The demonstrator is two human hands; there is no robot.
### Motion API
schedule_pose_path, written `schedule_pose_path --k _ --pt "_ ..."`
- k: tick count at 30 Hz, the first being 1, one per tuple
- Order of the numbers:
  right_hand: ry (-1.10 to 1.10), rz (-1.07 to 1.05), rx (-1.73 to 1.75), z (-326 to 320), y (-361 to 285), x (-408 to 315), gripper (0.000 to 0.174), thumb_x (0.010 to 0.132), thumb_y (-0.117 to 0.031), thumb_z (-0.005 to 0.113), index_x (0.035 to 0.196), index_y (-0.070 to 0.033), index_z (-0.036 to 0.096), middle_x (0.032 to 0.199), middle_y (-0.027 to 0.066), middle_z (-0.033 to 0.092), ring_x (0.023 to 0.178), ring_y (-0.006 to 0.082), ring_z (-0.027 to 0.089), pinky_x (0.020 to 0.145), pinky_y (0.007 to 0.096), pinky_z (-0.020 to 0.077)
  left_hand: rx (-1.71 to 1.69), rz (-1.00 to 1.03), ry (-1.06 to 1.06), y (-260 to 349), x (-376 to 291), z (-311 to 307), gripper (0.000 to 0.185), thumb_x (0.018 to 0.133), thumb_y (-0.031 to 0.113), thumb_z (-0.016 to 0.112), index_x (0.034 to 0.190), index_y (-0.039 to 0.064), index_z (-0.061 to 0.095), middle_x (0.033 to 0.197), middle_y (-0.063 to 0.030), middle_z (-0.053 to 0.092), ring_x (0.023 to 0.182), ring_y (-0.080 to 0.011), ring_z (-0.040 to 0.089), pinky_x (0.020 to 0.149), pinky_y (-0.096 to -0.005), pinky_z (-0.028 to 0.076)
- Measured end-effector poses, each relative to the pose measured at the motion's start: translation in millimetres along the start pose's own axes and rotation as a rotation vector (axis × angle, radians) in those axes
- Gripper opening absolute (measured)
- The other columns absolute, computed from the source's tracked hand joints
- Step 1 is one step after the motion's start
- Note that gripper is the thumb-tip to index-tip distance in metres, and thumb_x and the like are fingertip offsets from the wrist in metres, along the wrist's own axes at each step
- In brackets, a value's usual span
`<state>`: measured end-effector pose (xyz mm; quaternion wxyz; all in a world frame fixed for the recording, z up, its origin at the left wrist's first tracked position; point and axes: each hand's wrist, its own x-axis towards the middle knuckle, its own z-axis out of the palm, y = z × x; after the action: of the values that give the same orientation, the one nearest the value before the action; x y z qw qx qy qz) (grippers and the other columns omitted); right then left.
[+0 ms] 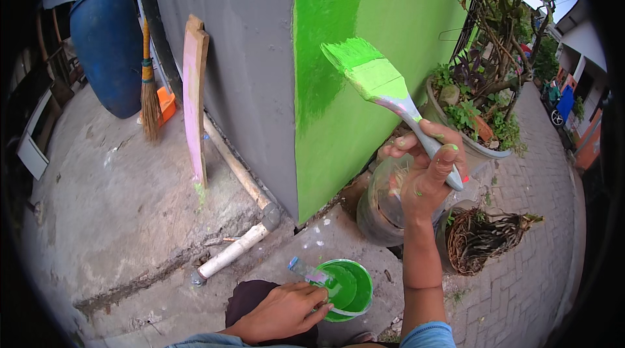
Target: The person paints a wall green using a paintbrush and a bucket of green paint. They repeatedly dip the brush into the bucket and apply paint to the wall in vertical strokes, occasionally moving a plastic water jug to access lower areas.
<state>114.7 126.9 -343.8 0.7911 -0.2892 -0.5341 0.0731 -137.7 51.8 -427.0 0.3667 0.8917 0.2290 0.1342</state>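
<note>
My right hand (429, 167) grips the grey handle of a broad paintbrush (385, 79). Light green paint coats its bristles and ferrule, which are raised before the green side of a wall corner (337, 162). Darker green covers a strip along that corner. My left hand (285, 309) rests over my dark-clad knee, its curled fingers beside a pail of green paint (359, 282). Whether those fingers hold the pail's rim or handle cannot be told. A flat, clear, paint-smeared piece with a blue end (307, 270) leans across the pail's rim.
Left of the corner is a grey wall (234, 55) with a wooden board (194, 104) leaning there. A pipe (234, 250) runs along the ground. Behind stand a broom (149, 99) and blue barrel (107, 50). A clear container (376, 216) and potted plants (468, 143) line the right.
</note>
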Motion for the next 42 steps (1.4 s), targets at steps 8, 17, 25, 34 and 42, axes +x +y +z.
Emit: schedule_pose_path --k 8,17,25,34,42 --pt "0.094 -0.168 -0.035 39.0 10.9 36.3 0.064 0.099 -0.055 0.052 0.111 0.008 0.058 0.076 0.0170 0.064 0.062 0.0213 0.064 0.061 0.0381 0.0614 -0.069 0.001 0.106 5.4 -2.4 -13.9 0.021 0.093 0.021 0.061 0.086 0.002 0.057 0.080 -0.0188 0.059 0.077 -0.0376 0.061 0.069 -0.0453 0.049" --pt "0.014 -0.181 -0.091 47.2 18.0 33.3 0.057 0.101 -0.049 0.054 0.110 0.007 0.060 0.076 0.0163 0.065 0.062 0.0216 0.065 0.061 0.0373 0.0606 -0.093 -0.002 0.133 -0.4 -4.7 -16.9 0.022 0.092 0.021 0.064 0.084 0.002 0.058 0.078 -0.0180 0.061 0.074 -0.0367 0.061 0.068 -0.0440 0.050" --pt "-0.119 -0.161 -0.090 8.2 21.5 -3.7 0.031 0.100 -0.024 0.064 0.110 0.005 0.064 0.082 0.0141 0.071 0.070 0.0168 0.068 0.068 0.0315 0.0565 -0.106 0.004 0.141 1.1 -8.2 -20.3 0.021 0.091 0.020 0.065 0.083 0.002 0.057 0.078 -0.0179 0.060 0.073 -0.0373 0.061 0.067 -0.0443 0.049" --pt "-0.068 -0.206 -0.147 39.8 8.2 33.5 0.050 0.102 -0.041 0.057 0.109 0.007 0.063 0.077 0.0162 0.067 0.066 0.0203 0.066 0.062 0.0344 0.0592 -0.106 -0.002 0.108 -0.6 -6.6 -17.6 0.019 0.090 0.020 0.066 0.087 0.002 0.058 0.079 -0.0180 0.061 0.075 -0.0376 0.061 0.067 -0.0447 0.049" --pt "-0.190 0.099 -0.267 -19.6 22.9 -43.4 0.029 0.098 -0.024 0.066 0.101 0.004 0.070 0.073 0.0083 0.070 0.062 0.0125 0.066 0.057 0.0236 0.0512 -0.056 -0.068 -0.019 -14.8 -12.1 -20.0 0.022 0.094 0.027 0.065 0.093 0.005 0.059 0.081 -0.0123 0.060 0.076 -0.0330 0.064 0.070 -0.0437 0.052"
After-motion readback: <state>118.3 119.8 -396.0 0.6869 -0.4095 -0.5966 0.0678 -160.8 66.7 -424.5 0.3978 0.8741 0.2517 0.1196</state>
